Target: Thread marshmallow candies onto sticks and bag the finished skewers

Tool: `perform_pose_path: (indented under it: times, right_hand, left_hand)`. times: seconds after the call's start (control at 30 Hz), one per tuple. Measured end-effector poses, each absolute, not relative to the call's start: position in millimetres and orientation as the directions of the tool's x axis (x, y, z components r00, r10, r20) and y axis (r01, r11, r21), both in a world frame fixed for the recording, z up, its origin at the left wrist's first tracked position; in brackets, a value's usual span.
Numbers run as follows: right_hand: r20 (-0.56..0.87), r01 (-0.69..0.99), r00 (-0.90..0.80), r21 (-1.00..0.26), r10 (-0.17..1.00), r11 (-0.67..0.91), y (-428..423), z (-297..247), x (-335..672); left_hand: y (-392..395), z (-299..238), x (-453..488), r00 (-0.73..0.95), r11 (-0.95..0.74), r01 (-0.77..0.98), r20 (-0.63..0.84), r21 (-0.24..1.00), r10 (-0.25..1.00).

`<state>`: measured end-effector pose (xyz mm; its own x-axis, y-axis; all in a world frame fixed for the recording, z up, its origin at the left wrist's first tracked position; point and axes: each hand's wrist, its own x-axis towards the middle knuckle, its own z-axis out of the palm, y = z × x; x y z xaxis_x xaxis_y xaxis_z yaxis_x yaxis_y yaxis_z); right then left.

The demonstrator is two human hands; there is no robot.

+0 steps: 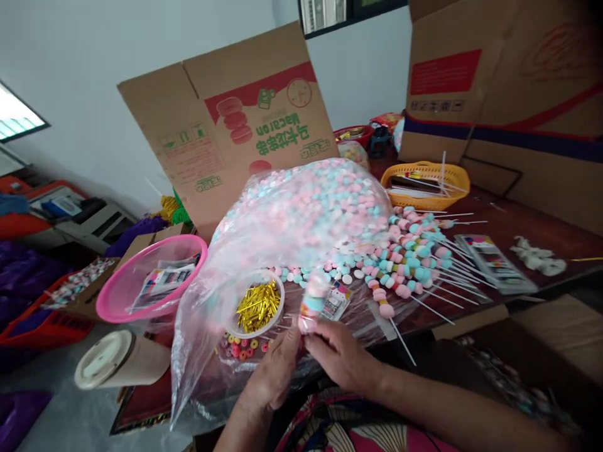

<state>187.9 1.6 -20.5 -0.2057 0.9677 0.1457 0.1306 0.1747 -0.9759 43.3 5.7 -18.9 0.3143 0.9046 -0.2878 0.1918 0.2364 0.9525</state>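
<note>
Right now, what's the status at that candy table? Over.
Left hand and right hand both pinch one wrapped marshmallow skewer. Finished skewers piled to the right. Big marshmallow bag and bowl of gold twist ties close ahead.

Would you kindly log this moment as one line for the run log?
left hand: holds marshmallow skewer | right hand: holds same skewer | nearby: gold twist ties, finished skewers

Left hand [277, 370] and right hand [339, 355] closed together on marshmallow skewer [315, 301], above surface [518, 226], near bowl of gold twist ties [257, 306] and marshmallow bag [306, 207].
</note>
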Motion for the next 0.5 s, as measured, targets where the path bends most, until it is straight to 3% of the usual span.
perform_pose_path:
  times: [0.1, 0.2, 0.27, 0.33, 0.4, 0.5]
  right_hand:
    - [-0.135, -0.19, -0.387, -0.956, 0.912, -0.223, 1.3, -29.2, 178.8]
    - [-0.274, -0.202, -0.525, -0.88, 0.806, -0.43, 1.8, -37.2, 184.4]
    - [-0.278, -0.108, -0.451, -0.926, 0.848, -0.361, 0.0, -39.1, 194.9]
    - [-0.144, -0.071, -0.241, -0.984, 0.96, -0.165, -2.1, -38.7, 208.7]
    - [-0.005, -0.109, -0.018, -0.994, 1.0, -0.007, -3.9, -38.9, 226.5]
    - [-0.026, -0.158, 0.198, -0.987, 0.98, 0.006, -14.4, -47.5, 269.0]
  left_hand:
    - [2.9, -24.9, 58.6, 0.305, 0.177, 0.076, -0.192, 0.981, 0.933]
    - [9.4, -23.9, 65.7, 0.178, 0.112, 0.04, -0.117, 0.993, 0.977]
    - [16.7, -21.7, 69.5, 0.019, 0.034, 0.111, -0.036, 0.993, 0.999]
    - [21.7, -20.3, 77.9, 0.031, -0.088, 0.323, 0.082, 0.942, 0.996]
    - [22.8, -21.6, 93.2, 0.301, -0.246, 0.514, 0.096, 0.822, 0.949]
    - [26.3, -29.8, 119.0, 0.625, -0.427, 0.6, -0.064, 0.676, 0.778]
